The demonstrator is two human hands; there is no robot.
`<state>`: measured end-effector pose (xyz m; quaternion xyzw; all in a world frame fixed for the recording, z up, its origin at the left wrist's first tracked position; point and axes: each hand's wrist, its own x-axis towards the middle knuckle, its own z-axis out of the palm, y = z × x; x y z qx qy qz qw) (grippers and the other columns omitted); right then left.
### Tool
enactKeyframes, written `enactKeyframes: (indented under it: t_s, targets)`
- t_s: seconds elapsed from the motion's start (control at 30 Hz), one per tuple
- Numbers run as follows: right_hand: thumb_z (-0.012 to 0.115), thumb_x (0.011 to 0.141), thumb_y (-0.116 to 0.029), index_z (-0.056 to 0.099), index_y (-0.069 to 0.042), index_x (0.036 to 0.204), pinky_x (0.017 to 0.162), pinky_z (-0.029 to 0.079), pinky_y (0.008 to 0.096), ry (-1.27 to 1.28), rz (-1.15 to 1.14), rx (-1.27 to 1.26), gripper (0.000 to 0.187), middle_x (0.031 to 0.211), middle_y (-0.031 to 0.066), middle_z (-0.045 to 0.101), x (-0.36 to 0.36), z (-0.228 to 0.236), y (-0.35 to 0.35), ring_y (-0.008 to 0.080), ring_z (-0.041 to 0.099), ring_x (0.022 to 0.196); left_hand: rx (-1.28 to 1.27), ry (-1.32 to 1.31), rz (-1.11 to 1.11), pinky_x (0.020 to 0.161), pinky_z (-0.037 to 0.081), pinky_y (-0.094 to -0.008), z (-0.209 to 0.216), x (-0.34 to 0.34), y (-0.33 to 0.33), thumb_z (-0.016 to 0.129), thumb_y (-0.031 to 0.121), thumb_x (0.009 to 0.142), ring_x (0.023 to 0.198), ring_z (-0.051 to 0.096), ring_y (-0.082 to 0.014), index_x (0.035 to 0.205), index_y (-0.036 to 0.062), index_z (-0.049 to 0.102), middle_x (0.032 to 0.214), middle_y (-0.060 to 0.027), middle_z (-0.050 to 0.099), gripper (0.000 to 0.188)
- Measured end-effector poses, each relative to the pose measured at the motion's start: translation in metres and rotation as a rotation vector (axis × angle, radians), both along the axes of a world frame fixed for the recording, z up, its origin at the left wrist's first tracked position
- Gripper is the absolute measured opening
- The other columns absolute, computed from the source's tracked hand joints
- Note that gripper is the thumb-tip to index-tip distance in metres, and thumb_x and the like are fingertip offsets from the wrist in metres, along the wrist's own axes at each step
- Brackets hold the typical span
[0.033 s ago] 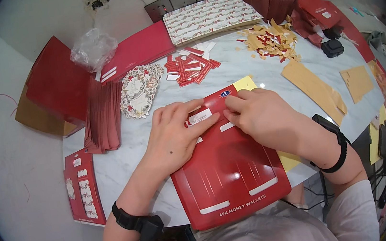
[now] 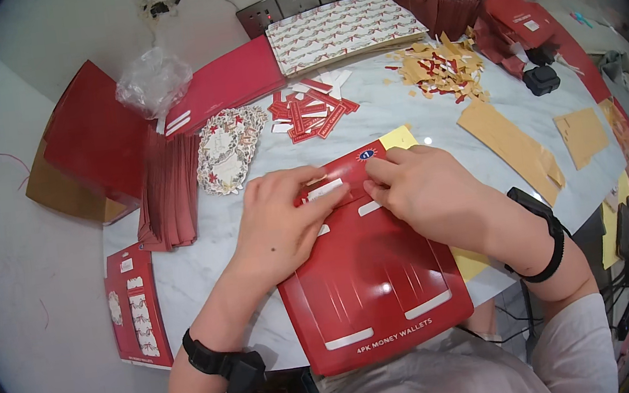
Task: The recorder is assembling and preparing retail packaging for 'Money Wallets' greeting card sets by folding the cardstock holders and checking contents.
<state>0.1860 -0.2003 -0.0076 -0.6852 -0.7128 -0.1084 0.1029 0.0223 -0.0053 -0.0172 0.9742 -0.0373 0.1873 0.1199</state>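
A red printed card package point(image 2: 376, 283) with several white-edged slots lies before me, its lower edge at my body. My left hand point(image 2: 274, 221) rests on its upper left part. The thumb and forefinger stand apart around a small white label point(image 2: 325, 189). On the upper right of the package, my right hand point(image 2: 423, 183) has its fingers curled, thumb and forefinger close together beside the label. Whatever they pinch is hidden. Just above the right hand, a blue round sticker point(image 2: 367, 155) shows near the top edge. Yellow paper point(image 2: 470, 264) sticks out from under the package.
Floral cutouts point(image 2: 226, 148), red and white strips point(image 2: 312, 110) and a stack of red sleeves point(image 2: 168, 187) lie beyond my left hand. A finished-looking red package point(image 2: 135, 305) sits at left. Tan scraps point(image 2: 444, 67) and patterned cards point(image 2: 345, 32) are at the back.
My left thumb and forefinger have shifted slightly left. The white label looks tilted, and its print shows less. My right hand and the package have hardly moved.
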Motion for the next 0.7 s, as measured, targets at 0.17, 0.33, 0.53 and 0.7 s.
enactKeyframes:
  t_s: [0.17, 0.33, 0.53, 0.7]
  targets:
    - [0.061, 0.085, -0.012, 0.071, -0.001, 0.087, 0.076, 0.051, 0.0357, -0.003, 0.016, 0.039, 0.014, 0.094, 0.0076, 0.062, 0.004, -0.003, -0.002, 0.023, 0.063, 0.093, -0.158, -0.013, 0.162, 0.074, 0.047, -0.0351, 0.021, -0.015, 0.004, 0.073, 0.004, 0.083, 0.081, 0.062, -0.0209, 0.1, 0.008, 0.078, 0.093, -0.0071, 0.07, 0.018]
    - [0.061, 0.085, -0.011, 0.071, -0.001, 0.09, 0.075, 0.051, 0.035, -0.001, 0.017, 0.023, 0.015, 0.096, 0.0076, 0.062, 0.004, -0.003, -0.004, 0.0223, 0.062, 0.096, -0.41, 0.101, 0.283, 0.062, 0.049, -0.0316, 0.023, -0.022, 0.008, 0.077, 0.014, 0.085, 0.065, 0.062, -0.0182, 0.093, 0.0041, 0.077, 0.077, -0.0077, 0.069, 0.012]
    - [0.062, 0.082, -0.01, 0.071, -0.001, 0.09, 0.074, 0.05, 0.0332, 0.053, 0.033, 0.047, 0.015, 0.097, 0.0077, 0.061, 0.004, -0.002, -0.006, 0.0219, 0.061, 0.097, -0.563, 0.347, 0.438, 0.064, 0.044, -0.0265, 0.031, -0.015, 0.01, 0.077, 0.015, 0.089, 0.071, 0.055, -0.0087, 0.092, 0.0017, 0.075, 0.077, -0.0031, 0.068, 0.014]
    - [0.063, 0.08, -0.011, 0.071, 0.0, 0.088, 0.073, 0.05, 0.0327, 0.057, 0.024, 0.06, 0.015, 0.094, 0.0077, 0.061, 0.003, 0.001, -0.008, 0.0219, 0.061, 0.095, -0.471, 0.379, 0.489, 0.063, 0.043, -0.0264, 0.025, -0.019, 0.013, 0.078, 0.022, 0.088, 0.07, 0.054, -0.009, 0.095, 0.0021, 0.068, 0.075, -0.0029, 0.064, 0.023]
